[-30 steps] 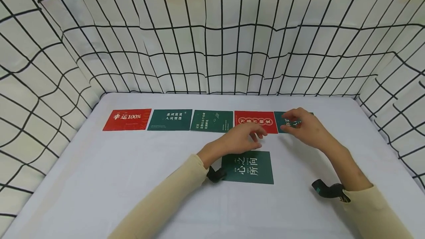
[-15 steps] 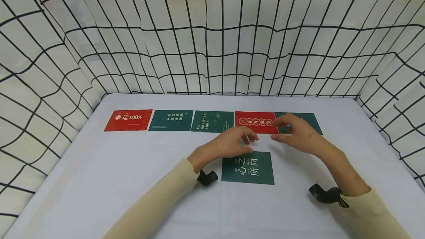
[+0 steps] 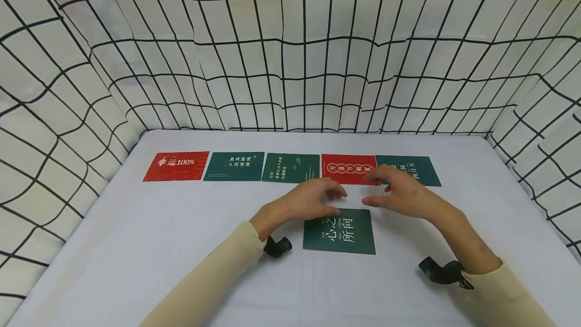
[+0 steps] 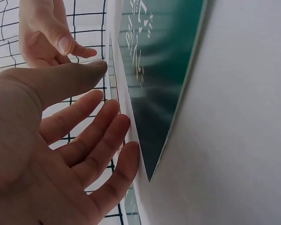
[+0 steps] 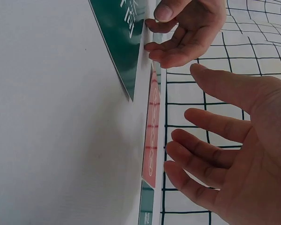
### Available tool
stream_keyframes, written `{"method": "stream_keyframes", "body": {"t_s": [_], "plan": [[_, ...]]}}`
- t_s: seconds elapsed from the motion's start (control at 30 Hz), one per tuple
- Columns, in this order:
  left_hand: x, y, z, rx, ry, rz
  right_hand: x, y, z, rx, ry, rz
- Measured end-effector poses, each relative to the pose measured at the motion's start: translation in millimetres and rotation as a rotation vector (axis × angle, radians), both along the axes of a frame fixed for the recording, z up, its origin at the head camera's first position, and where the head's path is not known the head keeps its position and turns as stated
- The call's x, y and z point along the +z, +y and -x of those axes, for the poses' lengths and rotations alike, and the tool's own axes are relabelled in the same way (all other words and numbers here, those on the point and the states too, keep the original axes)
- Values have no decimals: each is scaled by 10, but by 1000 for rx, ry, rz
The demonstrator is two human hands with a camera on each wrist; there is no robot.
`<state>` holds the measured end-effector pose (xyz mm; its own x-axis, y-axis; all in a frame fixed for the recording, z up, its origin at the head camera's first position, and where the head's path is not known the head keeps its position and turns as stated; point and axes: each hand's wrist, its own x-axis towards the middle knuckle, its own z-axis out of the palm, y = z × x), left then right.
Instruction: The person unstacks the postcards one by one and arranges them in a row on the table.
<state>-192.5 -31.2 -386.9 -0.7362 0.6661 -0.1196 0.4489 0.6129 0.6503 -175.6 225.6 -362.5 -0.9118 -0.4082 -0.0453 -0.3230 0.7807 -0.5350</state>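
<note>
A single green postcard with white characters lies flat in front of the row, nearest the person. My left hand hovers over its far left corner, fingers loosely bent and thumb apart, holding nothing. Facing it, my right hand is held over the near edges of the red postcard and the rightmost green postcard, partly covering both. Its fingers are relaxed, with nothing between them. In the left wrist view the left hand has spread fingers beside the single green card.
Further left in the row lie a green postcard with small drawings, another green postcard and a red postcard. They rest on a white-covered table. Black netting before white sheeting surrounds its back and sides.
My right hand has moved left and nearer the person, uncovering more of the rightmost green postcard. My left hand has shifted slightly left. The postcards stay in place.
</note>
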Motion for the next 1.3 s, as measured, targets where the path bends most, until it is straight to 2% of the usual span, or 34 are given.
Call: {"method": "stream_keyframes", "body": {"t_s": [0.3,0.8,1.3], "plan": [[8,-48,-19,-29,-8,21,-52,-64,-29,68,-91,2],[9,-157,-52,-60,-2,33,-108,-161,-99,131,-141,-60],[13,-259,-116,-130,48,149,-123,-230,-182,178,-93,-189]]}}
